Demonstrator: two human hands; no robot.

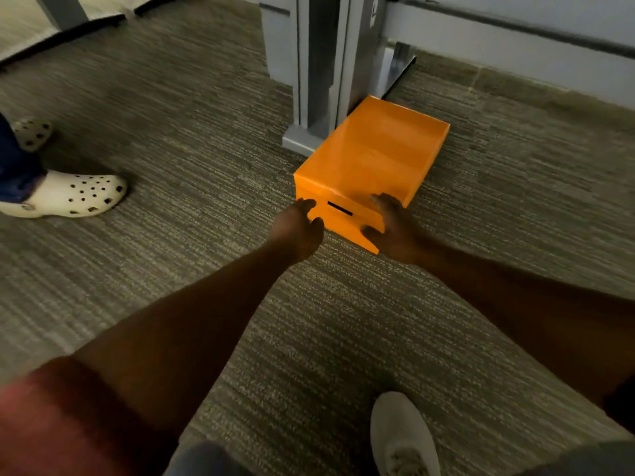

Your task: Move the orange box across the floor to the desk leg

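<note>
An orange box [372, 159] lies flat on the carpet, its far corner against the foot of the grey desk leg [319, 63]. A dark slot shows on its near end face. My left hand [297, 230] rests at the box's near left corner, fingers curled against the end face. At the near right corner my right hand [395, 228] has its fingers over the lid's edge and its thumb on the end face. Both arms are stretched forward.
Another person's feet in white clogs [74, 195] stand on the carpet at the left. My own white shoe [403, 438] is at the bottom. A grey wall with a rail [515, 29] runs behind the desk leg. Grey-green carpet [171, 132] lies all around.
</note>
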